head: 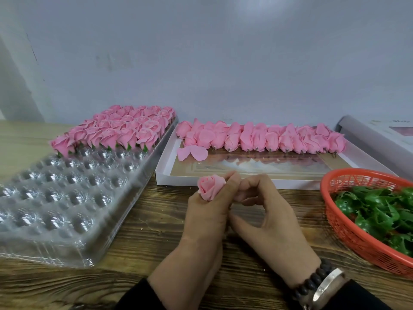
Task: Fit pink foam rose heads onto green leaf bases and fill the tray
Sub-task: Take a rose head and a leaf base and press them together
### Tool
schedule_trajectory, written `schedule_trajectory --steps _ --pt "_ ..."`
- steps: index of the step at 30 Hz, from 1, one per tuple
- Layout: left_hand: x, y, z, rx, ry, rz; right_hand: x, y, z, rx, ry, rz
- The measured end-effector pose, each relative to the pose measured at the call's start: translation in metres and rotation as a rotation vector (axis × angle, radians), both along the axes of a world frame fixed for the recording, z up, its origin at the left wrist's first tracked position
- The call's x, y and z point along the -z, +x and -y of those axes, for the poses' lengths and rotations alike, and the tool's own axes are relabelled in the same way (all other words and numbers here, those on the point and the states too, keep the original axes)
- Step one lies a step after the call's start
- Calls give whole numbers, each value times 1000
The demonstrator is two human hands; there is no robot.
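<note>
Taking the clear plastic blister tray point(67, 198) as your landmark: its far rows were filled with finished pink roses point(116, 128), green leaf tips showing under the front row, while its nearer cups stood bare, so by my reckoning well under half the tray was done. You had it angled toward you at the left, likely so the next open cups sat closest to your hands.

Right of the tray, just off its near corner, your left hand point(205, 211) held a pink foam rose head point(211, 186) upright, fingers curled round its base with the bloom poking out above them. Your right hand point(266, 206) met it, fingertips bent in and pinching at the rose's underside; whether a leaf base was already between them I cannot tell, since no green showed.

Beyond the hands, to the tray's right, the white shallow box point(163, 173) held a row of unfitted rose heads point(263, 137) and a loose petal point(192, 153). Farthest right sat the red mesh basket point(348, 231) of green leaf bases point(380, 211). Nothing blocked your reach to the open cups
</note>
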State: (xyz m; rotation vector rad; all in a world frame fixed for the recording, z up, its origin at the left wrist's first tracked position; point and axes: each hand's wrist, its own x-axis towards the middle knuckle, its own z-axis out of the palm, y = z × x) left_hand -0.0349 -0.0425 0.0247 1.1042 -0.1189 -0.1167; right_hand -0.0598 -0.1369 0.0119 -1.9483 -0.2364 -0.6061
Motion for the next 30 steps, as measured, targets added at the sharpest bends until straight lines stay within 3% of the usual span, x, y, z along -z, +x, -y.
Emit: schedule_trajectory --steps 10,18,23,30 --pt "1 -7 4 87 -39 -87 2 2 2 -29 -16 9" --pt "2 -8 4 186 -35 -30 -3 0 3 11 -46 3" --pt "2 -4 4 243 -2 21 -4 2 5 -5 45 15" --pt "2 -1 3 114 140 56 -3 1 7 17 96 -31"
